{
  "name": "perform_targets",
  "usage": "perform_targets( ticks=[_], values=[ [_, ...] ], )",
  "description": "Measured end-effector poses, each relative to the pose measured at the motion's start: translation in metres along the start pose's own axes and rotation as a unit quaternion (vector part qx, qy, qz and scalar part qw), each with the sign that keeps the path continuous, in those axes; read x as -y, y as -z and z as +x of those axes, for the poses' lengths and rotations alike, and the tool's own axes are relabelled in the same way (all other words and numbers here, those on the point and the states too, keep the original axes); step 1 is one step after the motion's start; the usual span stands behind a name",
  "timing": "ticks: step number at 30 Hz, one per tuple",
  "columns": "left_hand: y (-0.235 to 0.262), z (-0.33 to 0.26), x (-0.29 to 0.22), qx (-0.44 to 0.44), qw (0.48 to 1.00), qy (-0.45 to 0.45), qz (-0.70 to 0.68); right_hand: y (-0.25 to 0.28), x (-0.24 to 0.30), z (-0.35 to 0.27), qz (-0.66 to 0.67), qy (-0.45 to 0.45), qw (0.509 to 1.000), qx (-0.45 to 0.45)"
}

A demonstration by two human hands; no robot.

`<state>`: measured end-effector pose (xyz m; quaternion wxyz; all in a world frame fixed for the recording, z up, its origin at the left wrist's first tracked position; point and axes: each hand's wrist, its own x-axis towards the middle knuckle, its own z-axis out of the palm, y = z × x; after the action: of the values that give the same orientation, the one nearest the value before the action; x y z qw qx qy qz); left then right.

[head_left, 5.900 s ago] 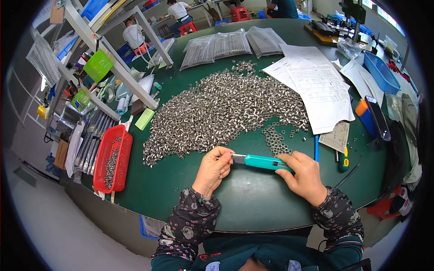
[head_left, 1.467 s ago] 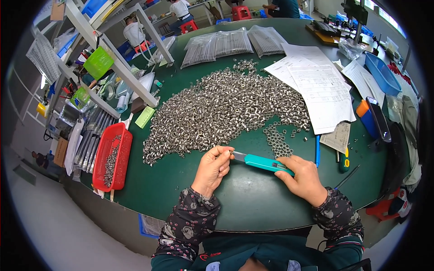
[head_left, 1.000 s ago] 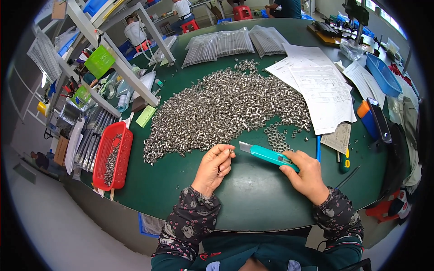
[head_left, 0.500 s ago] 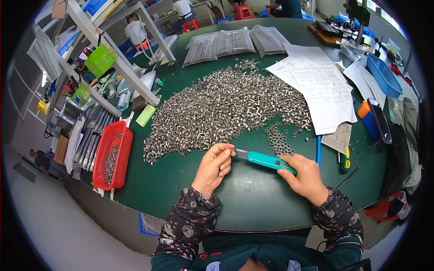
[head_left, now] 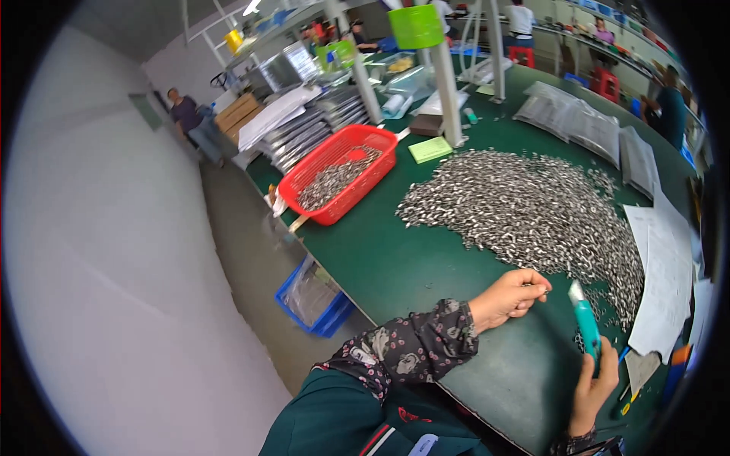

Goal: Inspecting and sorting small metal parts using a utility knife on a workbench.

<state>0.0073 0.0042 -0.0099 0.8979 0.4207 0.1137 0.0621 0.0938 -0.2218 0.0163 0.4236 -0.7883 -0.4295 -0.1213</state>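
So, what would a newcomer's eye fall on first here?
Probably the wide heap of small silvery metal pieces spread over the dark green table. Left of it, a bright red plastic basket holds more such pieces; at lower right, the bare right hand grips a teal-handled cutter, blade exposed.

Heap of small rings (head_left: 525, 205) on desk (head_left: 365, 266). Left of it, by the desk's left edge: basket (head_left: 351, 210), more rings (head_left: 334, 182) inside. Notepad (head_left: 430, 150) between basket and heap, set back. Packs (head_left: 304, 133) stacked behind basket. Bags (head_left: 593, 133) behind heap, toward right; paper sheets (head_left: 660, 262) along its right side. Left hand (head_left: 508, 299) in front of heap; right hand (head_left: 597, 384) farther right, cutter (head_left: 585, 323) in its fingers (head_left: 607, 363). Bin (head_left: 328, 323) on floor, left of desk.
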Motion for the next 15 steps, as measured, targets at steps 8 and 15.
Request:
perform_targets(
  ticks=[8,15],
  values=[
    [0.006,-0.002,-0.005,-0.03,0.996,-0.041,-0.078,-0.004,-0.013,0.002,-0.014,-0.031,0.997,0.075],
    [0.001,0.004,-0.006,-0.016,0.997,-0.045,-0.055,-0.001,-0.019,0.004,-0.012,-0.04,0.997,0.066]
  ],
)
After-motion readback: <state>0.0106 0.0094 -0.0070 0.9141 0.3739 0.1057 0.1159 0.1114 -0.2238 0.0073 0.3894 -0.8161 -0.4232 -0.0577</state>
